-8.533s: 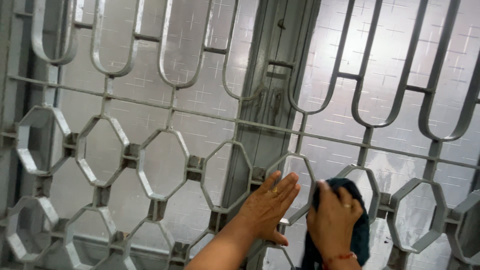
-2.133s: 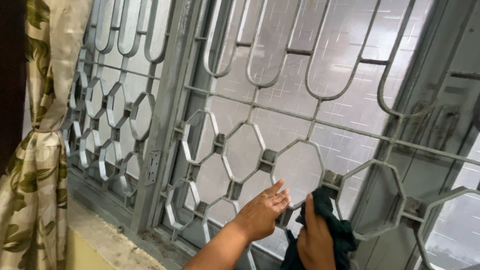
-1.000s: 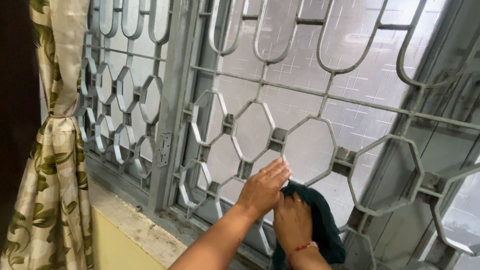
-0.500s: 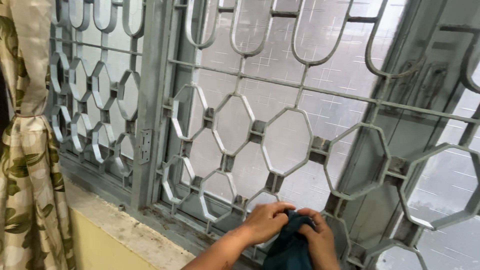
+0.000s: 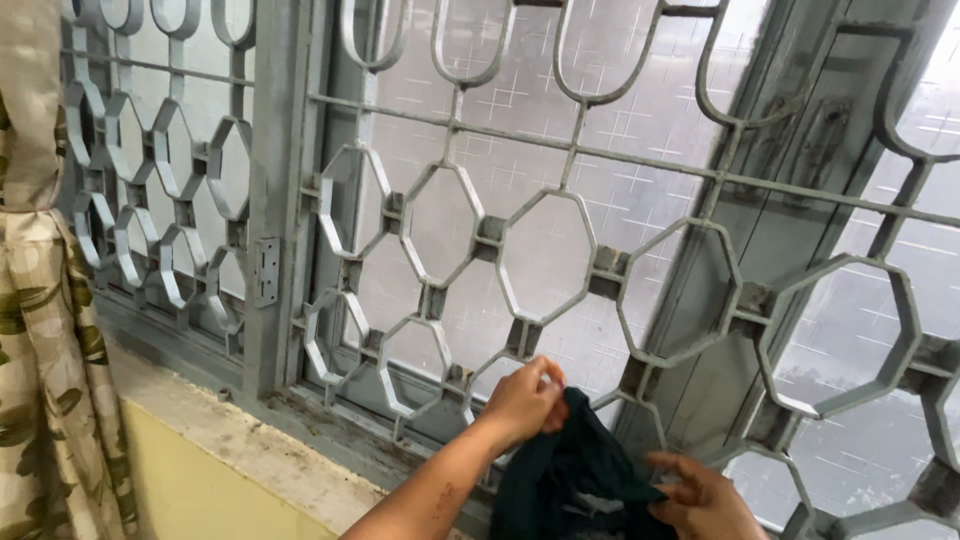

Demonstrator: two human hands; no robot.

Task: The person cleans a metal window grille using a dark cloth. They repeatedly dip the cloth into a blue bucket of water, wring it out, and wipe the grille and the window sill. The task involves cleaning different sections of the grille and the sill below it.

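Where grey window grille (image 5: 560,250) meets dusty sill (image 5: 260,440) (floral curtain (image 5: 40,330) alongside): left hand (image 5: 522,400) and right hand (image 5: 705,500) pinching dark cloth (image 5: 575,470).

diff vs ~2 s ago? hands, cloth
Both hands dropped from the octagon bars to the grille's bottom row. The left hand, flat on the grille before, now pinches the top of the dark green cloth; the right hand shifted to its lower edge. The cloth stays held; the curtain stays tied.
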